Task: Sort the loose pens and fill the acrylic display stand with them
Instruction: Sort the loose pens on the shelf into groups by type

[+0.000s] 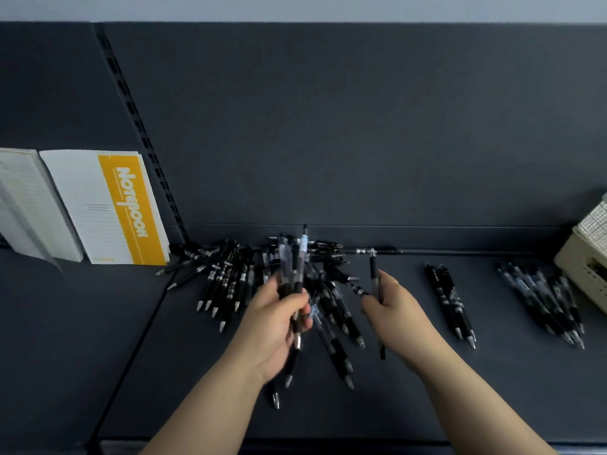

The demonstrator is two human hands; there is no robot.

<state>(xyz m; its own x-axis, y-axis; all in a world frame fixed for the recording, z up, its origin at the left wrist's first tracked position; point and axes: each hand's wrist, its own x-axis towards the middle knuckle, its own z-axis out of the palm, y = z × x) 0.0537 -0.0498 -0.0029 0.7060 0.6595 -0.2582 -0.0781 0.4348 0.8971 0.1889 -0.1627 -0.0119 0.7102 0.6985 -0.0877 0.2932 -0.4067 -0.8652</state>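
Our left hand curls its fingers round a bundle of black click pens, upright above the heap of loose black pens on the dark grey shelf. Our right hand pinches 1 slim black pen; 2 separate pen rows lie further right.
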